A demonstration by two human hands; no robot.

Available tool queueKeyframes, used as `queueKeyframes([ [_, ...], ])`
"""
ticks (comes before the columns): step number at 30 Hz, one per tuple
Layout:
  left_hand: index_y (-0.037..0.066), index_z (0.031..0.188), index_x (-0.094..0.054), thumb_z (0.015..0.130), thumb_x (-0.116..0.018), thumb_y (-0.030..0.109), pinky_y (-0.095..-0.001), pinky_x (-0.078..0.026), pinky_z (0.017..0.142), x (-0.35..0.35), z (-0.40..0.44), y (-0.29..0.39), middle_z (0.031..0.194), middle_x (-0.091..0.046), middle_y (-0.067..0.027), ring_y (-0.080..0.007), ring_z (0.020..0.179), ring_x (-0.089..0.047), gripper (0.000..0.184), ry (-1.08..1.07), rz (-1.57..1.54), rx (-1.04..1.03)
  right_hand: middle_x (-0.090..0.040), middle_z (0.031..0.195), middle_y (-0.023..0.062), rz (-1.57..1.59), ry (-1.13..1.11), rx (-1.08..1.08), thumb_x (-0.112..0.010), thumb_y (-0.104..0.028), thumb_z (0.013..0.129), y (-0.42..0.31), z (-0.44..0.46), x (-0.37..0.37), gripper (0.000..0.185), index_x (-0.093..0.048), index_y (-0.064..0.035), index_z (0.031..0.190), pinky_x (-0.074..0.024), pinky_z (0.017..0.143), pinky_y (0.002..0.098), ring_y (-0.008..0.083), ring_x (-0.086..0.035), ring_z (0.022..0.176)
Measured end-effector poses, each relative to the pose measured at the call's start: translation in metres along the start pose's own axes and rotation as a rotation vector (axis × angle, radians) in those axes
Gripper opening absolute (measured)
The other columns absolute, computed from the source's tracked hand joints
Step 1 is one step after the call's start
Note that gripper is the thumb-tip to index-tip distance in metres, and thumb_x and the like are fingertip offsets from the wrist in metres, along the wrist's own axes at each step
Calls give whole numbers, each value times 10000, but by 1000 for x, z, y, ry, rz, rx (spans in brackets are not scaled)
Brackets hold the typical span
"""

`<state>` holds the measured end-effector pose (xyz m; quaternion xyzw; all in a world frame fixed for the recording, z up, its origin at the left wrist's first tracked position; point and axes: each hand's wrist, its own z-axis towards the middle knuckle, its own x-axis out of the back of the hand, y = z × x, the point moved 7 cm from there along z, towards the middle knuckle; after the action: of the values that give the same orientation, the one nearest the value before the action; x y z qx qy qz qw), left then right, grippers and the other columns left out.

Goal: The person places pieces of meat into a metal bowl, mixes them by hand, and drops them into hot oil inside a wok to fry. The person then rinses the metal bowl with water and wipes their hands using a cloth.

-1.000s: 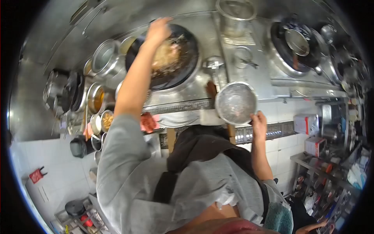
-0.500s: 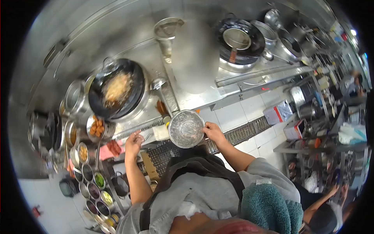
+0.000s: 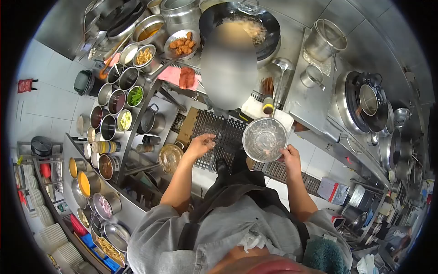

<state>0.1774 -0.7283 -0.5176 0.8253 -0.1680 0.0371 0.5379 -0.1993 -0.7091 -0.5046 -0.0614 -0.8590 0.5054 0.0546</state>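
Observation:
A metal bowl [image 3: 265, 139] smeared inside with pale, wet residue hangs in front of my body. My right hand [image 3: 292, 160] is closed on its right rim, thumb and fingers pinching the edge. My left hand [image 3: 202, 145] is held over the black perforated floor mat [image 3: 219, 132], left of the bowl; its fingers are loosely bent and apart, with nothing visible in them. Just beyond the bowl, a bundle of thin brown sticks [image 3: 267, 86] and a yellow-banded container [image 3: 268, 106] are by a white cloth [image 3: 253, 108]. A ladle [image 3: 282, 68] lies behind them.
A black wok [image 3: 216, 18] with bubbling, frothy contents stands at the back, partly hidden by a blurred patch. A plate of fried brown pieces [image 3: 181, 45] is left of it. Several ingredient tins, including chopped greens [image 3: 135, 96], line the left counter. Another wok [image 3: 381, 109] stands right.
My view has swung left, bringing the ingredient tins and left shelves into sight. The bowl stays in my right hand. My left hand has come away from the counter edge, over the mat.

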Motion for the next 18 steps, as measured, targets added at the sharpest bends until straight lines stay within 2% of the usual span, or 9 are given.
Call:
queueKeyframes([
  [2,22,1124,-610,796,-633,67,-243,-472,687,-16,-9,-28,760,-616,-24,-92,700,-568,333,-74,-105,124,-579,676,74,-87,-1,35,-584,-107,785,20,-3,1,151,-520,6,709,-502,504,294,162,-572,562],
  [3,22,1124,-610,796,-633,67,-243,-472,687,-25,-7,-29,760,-616,-24,-92,700,-568,333,-132,-83,111,-586,663,70,-171,17,62,-586,-122,787,33,-13,10,140,-542,-6,721,-491,506,284,166,-573,535],
  [5,7,1117,-607,804,-615,54,-240,-471,696,-40,-17,-10,779,-626,-36,-91,709,-567,317,-131,46,-27,-583,653,83,-206,42,-56,-597,-133,788,42,-35,23,156,-554,10,741,-488,506,292,168,-573,531],
  [7,6,1122,-603,805,-610,46,-241,-472,700,-66,-18,13,791,-631,-37,-93,716,-570,320,-218,71,-48,-577,647,93,-25,98,-107,-610,-138,783,17,-71,34,162,-560,13,754,-490,513,296,169,-576,532],
  [9,5,1126,-598,806,-606,39,-243,-473,703,-97,-13,41,802,-635,-38,-94,723,-573,323,-253,89,-76,-570,634,111,-183,184,16,-606,-151,762,53,-71,84,188,-553,25,722,-461,505,320,178,-559,553],
  [11,8,1142,-588,809,-605,37,-241,-471,664,-133,-10,73,819,-632,-28,-94,722,-567,334,-322,192,-96,-560,637,119,-64,231,42,-601,-140,756,86,-74,132,179,-548,28,722,-460,506,323,171,-554,544],
  [12,27,1186,-553,834,-594,45,-228,-436,583,-157,-11,91,840,-610,7,-81,736,-560,355,-368,237,-59,-565,637,102,-10,290,43,-600,-122,764,92,-83,160,155,-548,18,725,-478,479,317,175,-565,527],
  [15,14,1144,-585,817,-611,44,-231,-443,573,-242,0,134,835,-628,-18,-87,697,-549,329,-454,273,-128,-572,634,85,139,428,38,-584,-85,770,90,-117,239,113,-551,12,724,-502,459,302,173,-570,499],
  [18,14,1148,-583,811,-621,54,-245,-473,639,-343,26,146,848,-640,-29,-97,746,-581,342,-565,294,-296,-586,661,101,224,635,21,-566,-74,771,127,-148,336,115,-581,40,767,-528,479,313,196,-593,524],
])
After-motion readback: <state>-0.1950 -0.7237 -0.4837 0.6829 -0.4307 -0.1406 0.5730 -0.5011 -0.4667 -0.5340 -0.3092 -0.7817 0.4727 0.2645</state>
